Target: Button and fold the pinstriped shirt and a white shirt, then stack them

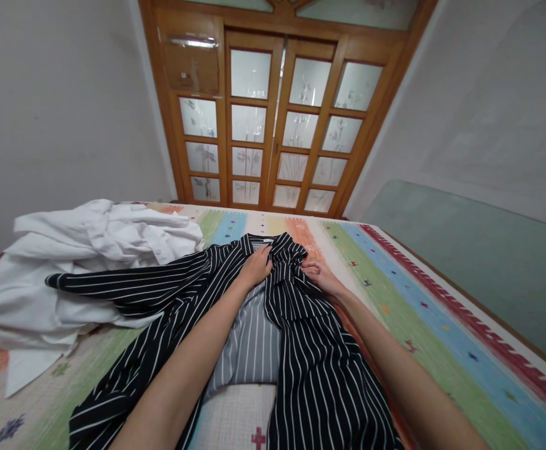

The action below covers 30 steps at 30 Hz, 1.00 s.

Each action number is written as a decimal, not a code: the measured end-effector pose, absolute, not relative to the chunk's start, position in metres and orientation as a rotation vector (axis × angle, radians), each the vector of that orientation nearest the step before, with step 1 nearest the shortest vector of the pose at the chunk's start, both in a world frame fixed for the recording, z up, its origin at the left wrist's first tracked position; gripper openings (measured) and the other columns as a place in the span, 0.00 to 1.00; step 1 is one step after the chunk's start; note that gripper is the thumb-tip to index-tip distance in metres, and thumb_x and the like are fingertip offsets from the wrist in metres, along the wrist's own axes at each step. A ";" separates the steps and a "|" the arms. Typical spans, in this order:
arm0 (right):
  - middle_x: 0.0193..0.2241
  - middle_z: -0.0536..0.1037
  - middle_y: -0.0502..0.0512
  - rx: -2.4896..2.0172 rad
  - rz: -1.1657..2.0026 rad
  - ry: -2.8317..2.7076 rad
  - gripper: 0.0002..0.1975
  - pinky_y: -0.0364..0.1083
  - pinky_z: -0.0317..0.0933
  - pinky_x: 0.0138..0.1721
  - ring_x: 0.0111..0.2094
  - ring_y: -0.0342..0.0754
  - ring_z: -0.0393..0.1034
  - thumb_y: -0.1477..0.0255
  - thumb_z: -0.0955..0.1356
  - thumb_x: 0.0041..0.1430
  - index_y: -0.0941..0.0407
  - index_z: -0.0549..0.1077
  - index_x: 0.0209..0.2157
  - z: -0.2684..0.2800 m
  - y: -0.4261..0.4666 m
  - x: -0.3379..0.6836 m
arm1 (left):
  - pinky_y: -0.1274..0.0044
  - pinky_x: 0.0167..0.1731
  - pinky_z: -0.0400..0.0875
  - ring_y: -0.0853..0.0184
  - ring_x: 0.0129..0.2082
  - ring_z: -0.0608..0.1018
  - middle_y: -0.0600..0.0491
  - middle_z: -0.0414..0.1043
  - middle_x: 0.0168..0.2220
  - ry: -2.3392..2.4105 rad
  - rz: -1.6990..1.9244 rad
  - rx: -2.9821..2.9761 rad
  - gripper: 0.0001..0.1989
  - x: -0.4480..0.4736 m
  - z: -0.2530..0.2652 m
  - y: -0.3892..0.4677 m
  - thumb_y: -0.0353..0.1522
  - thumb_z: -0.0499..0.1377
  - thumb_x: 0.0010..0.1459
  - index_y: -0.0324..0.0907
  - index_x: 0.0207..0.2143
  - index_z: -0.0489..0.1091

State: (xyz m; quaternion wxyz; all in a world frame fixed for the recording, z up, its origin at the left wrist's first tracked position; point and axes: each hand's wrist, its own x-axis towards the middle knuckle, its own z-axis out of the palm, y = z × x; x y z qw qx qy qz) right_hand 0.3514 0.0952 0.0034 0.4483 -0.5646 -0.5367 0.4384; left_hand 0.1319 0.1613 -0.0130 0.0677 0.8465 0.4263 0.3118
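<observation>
Arranging, I judge, the striped shirt (319, 350) on the bed (441, 325), I have the right hand (323, 277) pinching its shoulder, can't tell if the left hand (255, 267) has its fingers clamped, and need even tension next.

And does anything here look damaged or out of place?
One thing: in the wooden doors, a brown panel fills an upper-left spot where neighbouring panes are pale glass, so it looks patched. I see no damage on the striped shirt.
</observation>
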 end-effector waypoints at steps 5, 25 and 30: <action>0.27 0.78 0.52 -1.420 0.948 -1.522 0.09 0.44 0.65 0.33 0.28 0.46 0.70 0.68 0.71 0.48 0.56 0.72 0.33 0.001 0.102 0.333 | 0.66 0.62 0.57 0.58 0.63 0.62 0.41 0.57 0.63 1.260 0.970 2.531 0.30 0.129 -0.015 0.164 0.29 0.53 0.58 0.38 0.63 0.53; 0.15 0.69 0.54 -1.853 0.028 -1.455 0.23 0.44 0.53 0.25 0.21 0.47 0.62 0.57 0.63 0.58 0.53 0.62 0.14 0.024 0.104 0.384 | 0.62 0.64 0.52 0.56 0.65 0.57 0.39 0.54 0.65 1.272 1.109 2.487 0.33 0.129 -0.020 0.167 0.28 0.51 0.58 0.36 0.65 0.48; 0.20 0.76 0.55 -1.632 0.587 -1.129 0.21 0.44 0.63 0.26 0.26 0.49 0.71 0.51 0.66 0.53 0.55 0.71 0.21 0.026 0.098 0.416 | 0.64 0.63 0.54 0.57 0.64 0.59 0.40 0.55 0.65 1.282 1.049 2.488 0.32 0.131 -0.020 0.166 0.27 0.51 0.57 0.37 0.65 0.50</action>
